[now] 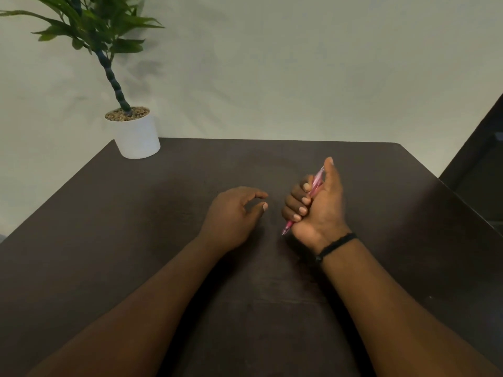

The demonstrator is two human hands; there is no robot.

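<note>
Pen: your right hand [317,208] wraps its fingers round the pink pen [315,186], right of centre above the table [163,213]
Axis: steeply tilted, tip near-left and down, other end far-right by your thumb
Left hand [234,213]: loosely curled, holding nothing, just left of the pen

Only one cam here, head-worn, looking forward and down over the worktop [152,213] toward the wall [272,77] behind the potted plant [136,134]. It's riding close: the forearms [381,308] are filling the bottom, and the left grip [231,216] and right grip [318,208] are sitting well nearer than the plant.
</note>
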